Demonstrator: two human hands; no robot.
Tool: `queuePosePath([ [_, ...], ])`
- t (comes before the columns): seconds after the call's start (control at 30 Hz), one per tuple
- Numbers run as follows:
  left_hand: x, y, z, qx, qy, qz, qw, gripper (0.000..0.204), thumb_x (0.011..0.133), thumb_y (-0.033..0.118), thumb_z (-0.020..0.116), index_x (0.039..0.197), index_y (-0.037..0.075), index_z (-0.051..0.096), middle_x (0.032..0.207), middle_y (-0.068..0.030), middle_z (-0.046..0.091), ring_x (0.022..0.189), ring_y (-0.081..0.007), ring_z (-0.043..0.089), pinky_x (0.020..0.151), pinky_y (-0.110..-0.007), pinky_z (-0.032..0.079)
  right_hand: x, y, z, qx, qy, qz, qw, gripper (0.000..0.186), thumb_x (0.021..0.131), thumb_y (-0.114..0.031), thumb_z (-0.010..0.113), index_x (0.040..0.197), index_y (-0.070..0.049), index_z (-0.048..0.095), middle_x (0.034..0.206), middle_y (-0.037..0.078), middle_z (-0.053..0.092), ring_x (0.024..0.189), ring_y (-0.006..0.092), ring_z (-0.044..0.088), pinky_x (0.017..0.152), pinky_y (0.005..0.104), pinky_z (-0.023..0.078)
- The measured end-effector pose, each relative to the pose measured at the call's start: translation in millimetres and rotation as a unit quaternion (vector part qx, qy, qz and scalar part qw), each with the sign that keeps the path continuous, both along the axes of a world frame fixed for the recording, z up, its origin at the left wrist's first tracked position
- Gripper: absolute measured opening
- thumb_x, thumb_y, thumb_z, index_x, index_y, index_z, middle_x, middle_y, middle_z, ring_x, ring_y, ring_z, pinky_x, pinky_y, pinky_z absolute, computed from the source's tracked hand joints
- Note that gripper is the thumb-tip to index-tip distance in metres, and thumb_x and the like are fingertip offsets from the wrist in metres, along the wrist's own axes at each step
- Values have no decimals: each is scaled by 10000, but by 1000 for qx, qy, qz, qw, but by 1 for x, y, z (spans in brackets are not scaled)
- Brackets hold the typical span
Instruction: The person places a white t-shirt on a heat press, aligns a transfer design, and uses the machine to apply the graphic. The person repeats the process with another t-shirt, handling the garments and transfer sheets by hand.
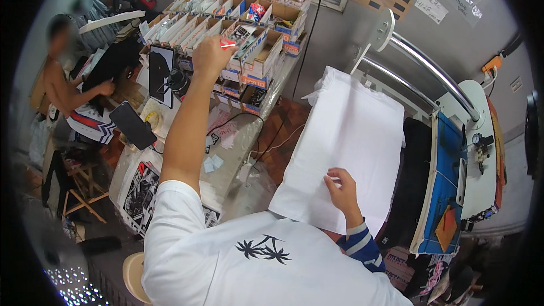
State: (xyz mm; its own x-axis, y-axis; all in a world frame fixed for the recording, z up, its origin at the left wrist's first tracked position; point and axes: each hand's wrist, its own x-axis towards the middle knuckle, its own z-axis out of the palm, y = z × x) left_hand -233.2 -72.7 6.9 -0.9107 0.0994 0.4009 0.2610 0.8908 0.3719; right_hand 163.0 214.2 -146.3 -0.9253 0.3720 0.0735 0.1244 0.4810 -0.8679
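My left hand [209, 54] is raised over rows of cardboard sorting boxes [263, 62] at the upper centre, its fingers closed on a small red-and-white item [228, 44] too small to make out fully. The boxes hold many thin sheets or packets [187, 34]. At lower right my right hand [343, 190] hangs loosely bent, fingers apart, over a white shirt [345, 124] spread flat on the platen of a press with chrome bars [430, 73]. Whether it touches the cloth I cannot tell.
A shirtless person [59, 88] sits at the left. The cluttered table [235, 164] holds a phone [133, 124], a tablet [161, 76], a black cylindrical object [177, 82], cables and printed sheets [141, 192]. Right are a blue panel [430, 187] and a gauge [479, 141].
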Motion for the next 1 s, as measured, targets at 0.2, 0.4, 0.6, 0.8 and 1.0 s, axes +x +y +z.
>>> queuePosePath([
  [0.2,-14,3,6,11,-68,40,997,482,893,559,679,1056,122,799,1034,-217,751,1017,-406,712,904,-500,551,47,28,-1,-19,33,-39,999,156,931,-127,729,1037,-17,697,1145,136,710,1015,258,702,830,351,578],
  [0.4,-62,-17,2,3,-101,16,995,383,870,479,726,1017,138,817,1016,-199,758,977,-385,727,894,-454,561,64,38,-3,-21,30,-15,999,141,932,-122,725,1013,-11,692,1132,148,711,1003,269,703,829,355,579],
  [0.6,-58,-17,-18,-19,-86,13,996,404,804,463,805,1082,170,812,1057,-162,771,1014,-332,737,904,-432,562,77,50,-5,-2,40,9,999,137,930,-116,718,1005,-4,690,1094,152,717,975,280,707,820,356,578],
  [0.8,-57,1,-23,24,-118,81,989,410,797,413,790,1086,122,796,1082,-176,767,1047,-327,731,931,-428,550,86,58,-14,21,36,-1,999,125,906,-104,723,959,4,687,1053,160,716,955,315,695,822,368,564],
  [1.0,-95,-18,-41,-18,-128,80,988,325,781,310,762,1023,95,788,1029,-184,771,1030,-343,735,902,-434,558,81,55,-28,80,60,7,995,108,870,-79,726,940,-8,683,1008,148,692,962,333,654,838,401,539],
])
